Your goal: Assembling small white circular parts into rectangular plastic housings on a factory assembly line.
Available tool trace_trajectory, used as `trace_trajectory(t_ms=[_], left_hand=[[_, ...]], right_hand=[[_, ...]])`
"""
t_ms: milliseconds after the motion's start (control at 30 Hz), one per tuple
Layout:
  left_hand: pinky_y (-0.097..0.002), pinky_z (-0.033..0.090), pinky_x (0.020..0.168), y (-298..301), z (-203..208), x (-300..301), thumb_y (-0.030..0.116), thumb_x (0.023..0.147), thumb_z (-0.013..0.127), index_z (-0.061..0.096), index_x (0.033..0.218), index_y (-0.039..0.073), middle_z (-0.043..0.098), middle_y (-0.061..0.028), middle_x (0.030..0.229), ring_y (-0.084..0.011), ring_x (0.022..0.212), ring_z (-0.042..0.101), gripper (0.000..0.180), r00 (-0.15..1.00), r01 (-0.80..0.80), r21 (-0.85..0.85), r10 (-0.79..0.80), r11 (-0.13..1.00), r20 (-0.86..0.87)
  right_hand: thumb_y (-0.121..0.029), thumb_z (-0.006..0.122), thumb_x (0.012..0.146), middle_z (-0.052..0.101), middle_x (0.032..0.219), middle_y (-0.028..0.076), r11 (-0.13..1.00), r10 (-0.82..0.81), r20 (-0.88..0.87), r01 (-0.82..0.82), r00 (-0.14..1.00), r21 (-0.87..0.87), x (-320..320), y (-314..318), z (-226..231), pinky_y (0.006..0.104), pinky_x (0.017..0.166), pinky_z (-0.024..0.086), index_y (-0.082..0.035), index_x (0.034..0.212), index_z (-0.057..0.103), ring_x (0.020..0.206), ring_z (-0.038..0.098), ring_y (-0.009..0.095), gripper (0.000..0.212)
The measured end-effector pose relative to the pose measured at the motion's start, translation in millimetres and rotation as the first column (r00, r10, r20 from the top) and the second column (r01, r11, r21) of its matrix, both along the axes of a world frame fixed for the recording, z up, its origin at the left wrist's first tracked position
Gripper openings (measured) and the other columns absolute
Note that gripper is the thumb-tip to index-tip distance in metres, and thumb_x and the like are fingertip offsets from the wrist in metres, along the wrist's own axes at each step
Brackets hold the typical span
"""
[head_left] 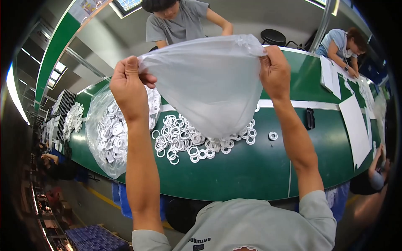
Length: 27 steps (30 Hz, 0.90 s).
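Both my arms are raised over the green table, stretching a translucent plastic bag between them. My left hand pinches one upper corner, its thumb up and fingers curled. My right hand is closed on the bunched opposite corner. The bag's body sags in the middle and looks empty. Below and behind it lies a pile of white plastic rings, partly hidden by the bag. Beside my left forearm stands a large clear bag filled with white plastic parts.
A lone white ring and a black tool-like object lie right on the green table. White sheets rest farther right. Stacked dark trays stand far left. One person is across the table, another works at far right.
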<state>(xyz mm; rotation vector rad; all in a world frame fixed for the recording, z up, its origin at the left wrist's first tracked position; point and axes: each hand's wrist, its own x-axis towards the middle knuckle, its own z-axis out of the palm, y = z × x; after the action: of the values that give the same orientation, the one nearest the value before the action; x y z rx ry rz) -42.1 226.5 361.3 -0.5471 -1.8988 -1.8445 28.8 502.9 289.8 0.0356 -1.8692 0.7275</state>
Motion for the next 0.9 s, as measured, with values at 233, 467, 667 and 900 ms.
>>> trace_trajectory(t_ms=[233, 467, 667, 900], left_hand=[[-0.0194, 0.04, 0.042, 0.5, 14.0, -16.1, 0.03, 0.096, 0.055, 0.06, 0.086, -0.002, 0.057, -0.0036, 0.068, -0.0075, 0.049, 0.053, 0.033, 0.999, 0.041, -0.161, -0.04, 0.986, 0.008], [-0.0175, 0.034, 0.042, -4.6, 50.9, -19.1, 0.031, 0.095, 0.056, 0.065, 0.093, -0.001, 0.061, -0.0031, 0.065, -0.0027, 0.046, 0.046, 0.033, 0.992, -0.098, -0.319, 0.068, 0.943, -0.103], [-0.0192, 0.037, 0.045, -12.7, 49.3, -58.5, 0.026, 0.096, 0.055, 0.063, 0.106, -0.001, 0.062, -0.003, 0.072, -0.0041, 0.052, 0.048, 0.03, 0.969, -0.241, -0.314, 0.209, 0.918, -0.135], [-0.0387, 0.044, 0.096, -406.6, 7.8, -51.2, 0.014, 0.097, 0.042, 0.048, 0.129, -0.004, 0.055, -0.0179, 0.123, -0.0294, 0.113, 0.054, 0.038, 0.99, -0.049, -0.456, -0.018, 0.889, -0.14]], right_hand=[[-0.014, 0.058, 0.092, 0.051, 0.074, 0.011, 0.996, -0.033, 0.024, 0.031, 0.999, 0.085, -7.9, 4.4, 7.3, 0.0312, 0.059, 0.042, -0.001, 0.088, 0.058, 0.065, 0.05, 0.026, 0.013], [-0.028, 0.058, 0.093, 0.054, 0.065, 0.008, 0.998, -0.064, 0.116, 0.061, 0.991, 0.031, -0.5, 4.0, 45.6, 0.0308, 0.046, 0.039, -0.003, 0.083, 0.06, 0.043, 0.049, 0.017, 0.026], [-0.034, 0.055, 0.094, 0.061, 0.073, 0.011, 0.968, 0.223, 0.451, -0.249, 0.864, -0.001, -22.5, 37.5, 49.2, 0.0291, 0.059, 0.045, -0.004, 0.091, 0.064, 0.066, 0.058, 0.014, 0.031], [-0.046, 0.055, 0.088, 0.045, 0.135, 0.024, 0.885, -0.362, 0.5, 0.459, 0.786, -0.08, -45.1, 335.1, -214.7, 0.0435, 0.107, 0.033, -0.009, 0.136, 0.046, 0.128, 0.041, 0.039, 0.061]])
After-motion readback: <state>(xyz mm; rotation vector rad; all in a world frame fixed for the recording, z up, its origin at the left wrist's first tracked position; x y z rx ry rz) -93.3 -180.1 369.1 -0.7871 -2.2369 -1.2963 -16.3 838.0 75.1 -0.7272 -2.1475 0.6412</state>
